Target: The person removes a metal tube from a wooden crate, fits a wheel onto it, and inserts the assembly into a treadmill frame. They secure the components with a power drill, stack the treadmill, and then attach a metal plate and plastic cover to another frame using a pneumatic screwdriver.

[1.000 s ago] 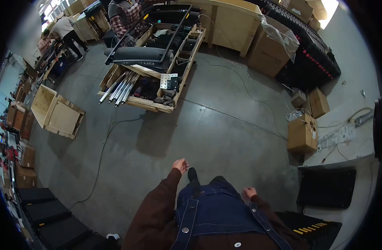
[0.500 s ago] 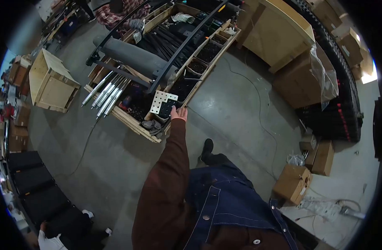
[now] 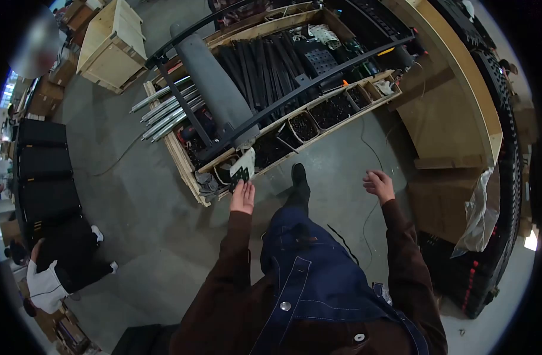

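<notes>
My left hand (image 3: 242, 198) is closed on the near edge of a black perforated plate (image 3: 240, 176). A white perforated plate (image 3: 245, 160) overlaps it on the far side. Both are tilted at the near corner of a wooden crate (image 3: 191, 183), beside a small bin and some grey cloth (image 3: 207, 183). Over the floor to the right, my right hand (image 3: 380, 185) hangs in the air with its fingers loosely curled and nothing visible in them.
The crate carries a grey roller (image 3: 215, 83), black bars (image 3: 262, 68), silver rods (image 3: 170, 115) and bins of small hardware (image 3: 330, 112). A tall wooden box (image 3: 442, 118) stands at right. A cable (image 3: 365, 231) lies on the floor. A person (image 3: 49, 278) is at lower left.
I have moved along the crate, so the view has shifted. The plates now appear tilted at my left hand. My right hand has come into view.
</notes>
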Demonstrator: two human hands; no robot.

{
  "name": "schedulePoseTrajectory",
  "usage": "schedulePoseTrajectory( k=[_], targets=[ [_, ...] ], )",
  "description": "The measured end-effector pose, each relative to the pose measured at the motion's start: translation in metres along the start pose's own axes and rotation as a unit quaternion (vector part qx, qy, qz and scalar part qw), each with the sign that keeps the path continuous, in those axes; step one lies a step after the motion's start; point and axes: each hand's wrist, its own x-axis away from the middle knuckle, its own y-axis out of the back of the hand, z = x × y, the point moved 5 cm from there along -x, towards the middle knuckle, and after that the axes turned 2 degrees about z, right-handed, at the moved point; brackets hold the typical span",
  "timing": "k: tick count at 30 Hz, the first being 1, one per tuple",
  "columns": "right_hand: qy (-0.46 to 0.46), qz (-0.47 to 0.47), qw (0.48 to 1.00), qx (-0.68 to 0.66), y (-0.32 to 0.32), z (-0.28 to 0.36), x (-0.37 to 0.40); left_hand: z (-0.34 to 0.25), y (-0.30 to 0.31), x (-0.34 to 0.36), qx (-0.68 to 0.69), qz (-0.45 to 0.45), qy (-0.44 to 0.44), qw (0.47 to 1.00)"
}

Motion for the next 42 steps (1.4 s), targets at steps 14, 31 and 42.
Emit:
schedulePoseTrajectory(
  k=[14, 31, 42],
  targets=[
    [0.455, 0.198, 0.822, 0.281, -0.128, 0.275, -0.018, 0.09, -0.325, 0.149, -0.128, 0.215, -0.035, 0.967],
    [0.323, 0.23, 0.917, 0.037, 0.073, 0.412, -0.318, 0.226, -0.555, 0.053, -0.141, 0.13, -0.115, 0.975],
    [0.268, 0.394, 0.818, 0.323, 0.131, 0.439, -0.47, 0.264, -0.543, 0.038, -0.103, 0.056, -0.142, 0.983]
  ],
)
